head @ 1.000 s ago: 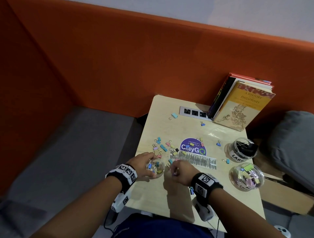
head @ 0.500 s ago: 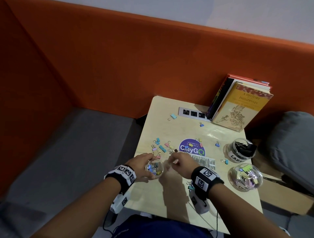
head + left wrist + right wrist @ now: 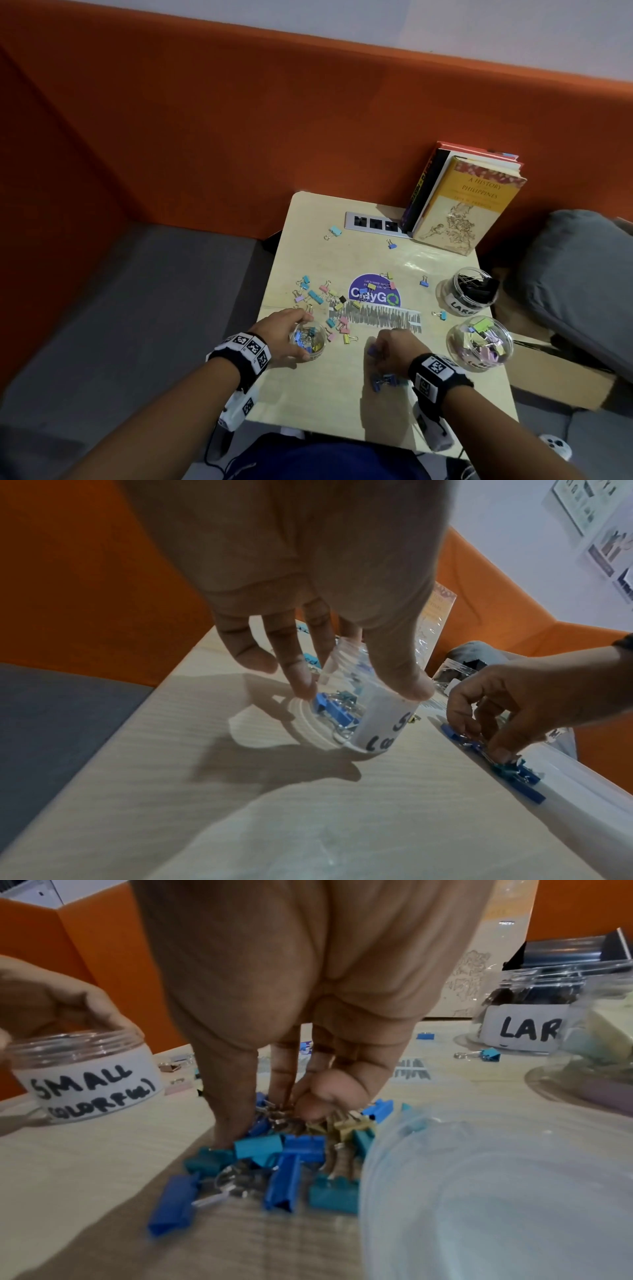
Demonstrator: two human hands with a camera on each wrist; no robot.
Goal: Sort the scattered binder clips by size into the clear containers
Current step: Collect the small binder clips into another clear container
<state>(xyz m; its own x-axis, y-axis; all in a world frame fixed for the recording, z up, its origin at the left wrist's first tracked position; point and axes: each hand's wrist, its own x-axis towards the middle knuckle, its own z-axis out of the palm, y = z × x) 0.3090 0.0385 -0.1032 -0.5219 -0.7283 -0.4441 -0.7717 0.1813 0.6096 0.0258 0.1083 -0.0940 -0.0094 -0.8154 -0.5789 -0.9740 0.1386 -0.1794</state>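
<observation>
My left hand (image 3: pixel 289 334) grips the small clear jar (image 3: pixel 310 339) labelled "SMALL (COLORFUL)" (image 3: pixel 89 1074), which stands on the table with several small clips inside. My right hand (image 3: pixel 380 346) is to its right, with the fingers curled down onto a pile of small blue and teal binder clips (image 3: pixel 298 1153). Thumb and fingers pinch the wire handles of some of them (image 3: pixel 479 739). More pastel clips (image 3: pixel 329 298) lie scattered beyond the jar. The jar of black clips (image 3: pixel 469 291) labelled "LAR…" and a jar of larger pastel clips (image 3: pixel 479 339) stand at the right edge.
A round clear plastic piece (image 3: pixel 496 1191) lies close to my right wrist. Books (image 3: pixel 469 202) lean on the orange wall at the back right, next to a socket strip (image 3: pixel 373 224). A purple sticker (image 3: pixel 373 294) marks the table's (image 3: pixel 308 394) middle. Grey seating lies left.
My right hand has moved away from the small jar, to the right and towards me, down onto the blue clip pile. The left hand stays on the jar.
</observation>
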